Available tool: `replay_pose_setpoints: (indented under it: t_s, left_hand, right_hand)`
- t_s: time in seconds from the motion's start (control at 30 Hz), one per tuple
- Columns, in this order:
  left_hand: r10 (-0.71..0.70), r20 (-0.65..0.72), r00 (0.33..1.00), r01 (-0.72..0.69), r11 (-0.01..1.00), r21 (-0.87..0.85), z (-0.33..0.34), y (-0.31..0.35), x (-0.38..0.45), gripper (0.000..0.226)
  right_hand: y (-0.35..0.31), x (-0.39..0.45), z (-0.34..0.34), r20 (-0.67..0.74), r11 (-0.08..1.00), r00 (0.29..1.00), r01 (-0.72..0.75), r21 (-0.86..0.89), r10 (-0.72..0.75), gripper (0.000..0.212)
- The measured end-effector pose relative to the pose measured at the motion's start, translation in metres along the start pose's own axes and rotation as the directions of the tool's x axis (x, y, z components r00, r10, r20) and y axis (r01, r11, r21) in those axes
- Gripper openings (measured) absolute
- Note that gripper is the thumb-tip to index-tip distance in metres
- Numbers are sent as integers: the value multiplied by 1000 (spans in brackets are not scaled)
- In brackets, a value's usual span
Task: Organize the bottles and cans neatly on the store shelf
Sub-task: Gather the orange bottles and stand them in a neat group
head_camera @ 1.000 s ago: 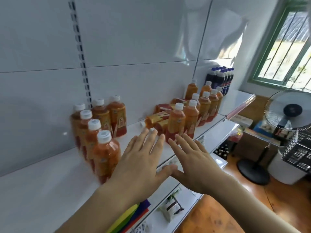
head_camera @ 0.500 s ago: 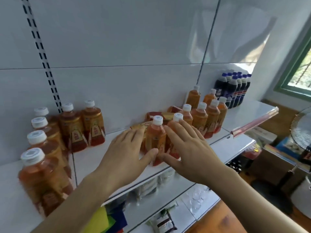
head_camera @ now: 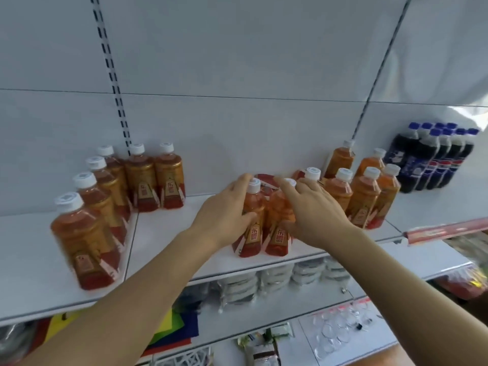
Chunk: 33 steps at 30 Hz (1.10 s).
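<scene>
Two orange drink bottles with white caps stand side by side at the middle of the white shelf (head_camera: 169,233). My left hand (head_camera: 224,215) grips the left bottle (head_camera: 252,223), fingers over its shoulder and thumb across its front. My right hand (head_camera: 314,210) grips the right bottle (head_camera: 278,228) from the right side. Behind them lie red and gold cans (head_camera: 266,179), mostly hidden. A group of several orange bottles (head_camera: 361,196) stands to the right, and another group (head_camera: 111,191) stands to the left.
Dark cola bottles with blue caps (head_camera: 433,159) stand at the far right of the shelf. A red price strip (head_camera: 449,231) edges the right shelf section. Lower shelves hold packaged goods (head_camera: 274,278) and coloured sheets (head_camera: 174,328).
The view has moved closer and to the right along the shelf. Both hands, flat and open before, have reached forward and closed round the two front bottles.
</scene>
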<state>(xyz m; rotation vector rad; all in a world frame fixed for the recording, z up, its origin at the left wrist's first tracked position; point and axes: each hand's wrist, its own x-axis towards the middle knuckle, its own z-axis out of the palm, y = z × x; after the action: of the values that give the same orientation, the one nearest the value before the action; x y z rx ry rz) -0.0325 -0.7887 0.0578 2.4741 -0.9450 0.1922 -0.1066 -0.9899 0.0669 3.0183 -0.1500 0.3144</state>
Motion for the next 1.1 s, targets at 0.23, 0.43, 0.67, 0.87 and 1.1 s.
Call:
replay_pose_setpoints:
  t_s: [0.23,0.43,0.67,0.87,1.1]
  left_hand:
    - [-38,-94,995,40,999,13,-16,-15,-28,74]
    - [-108,-145,983,131,979,157,-51,-59,-56,78]
    - [-277,-222,935,313,938,151,-67,-112,-59,80]
    - [-296,-268,917,338,933,125,-59,-124,-46,75]
    - [-85,-465,881,221,944,246,-51,-109,-49,71]
  right_hand:
    - [-12,0,-4,-78,995,993,87,43,-83,87]
    - [-79,13,-8,-89,956,967,249,158,-237,88]
    - [-146,65,12,-145,931,941,328,162,-306,85]
    - [-154,89,24,-180,907,932,352,230,-316,89]
    - [-123,78,25,-191,896,939,333,294,-287,91]
